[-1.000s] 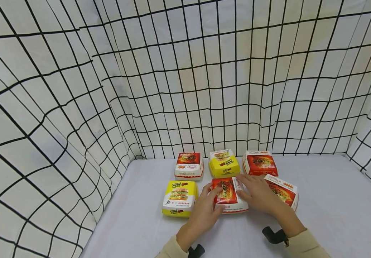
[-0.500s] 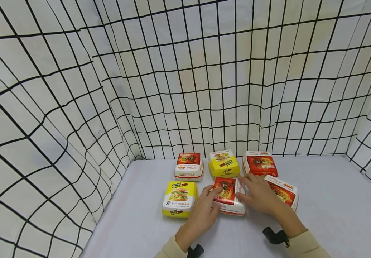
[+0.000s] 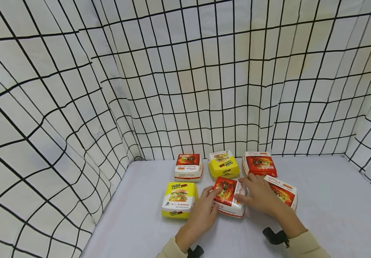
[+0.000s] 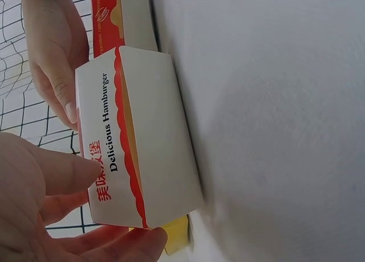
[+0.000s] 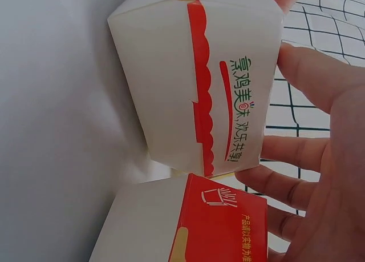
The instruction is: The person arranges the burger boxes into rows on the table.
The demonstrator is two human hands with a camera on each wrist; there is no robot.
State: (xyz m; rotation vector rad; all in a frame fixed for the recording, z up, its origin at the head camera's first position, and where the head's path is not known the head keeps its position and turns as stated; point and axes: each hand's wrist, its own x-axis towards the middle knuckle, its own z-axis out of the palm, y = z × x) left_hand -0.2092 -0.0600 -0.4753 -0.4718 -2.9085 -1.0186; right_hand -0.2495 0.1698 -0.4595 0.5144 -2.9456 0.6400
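Note:
A red and white hamburger box (image 3: 229,195) sits on the white cloth between my two hands, slightly turned. My left hand (image 3: 203,211) holds its left side. In the left wrist view the left thumb (image 4: 71,172) lies on the top edge and the other fingers bend along the side. My right hand (image 3: 259,191) reaches over the box's right edge. The right wrist view has the right thumb (image 5: 308,71) at the top edge, with fairly straight fingers touching toward the far corner. Partly behind the right hand is another red and white box (image 3: 282,193).
Left of my left hand lies a yellow and white box (image 3: 179,199). Along the back stand a red and white box (image 3: 188,167), a yellow box (image 3: 224,164) and another red box (image 3: 260,164). A white wall with black netting (image 3: 205,89) rises behind the cloth (image 3: 134,215).
The middle hamburger box has turned clockwise and slid a little toward me between both hands. My hands have shifted only slightly, and the surrounding boxes lie as before.

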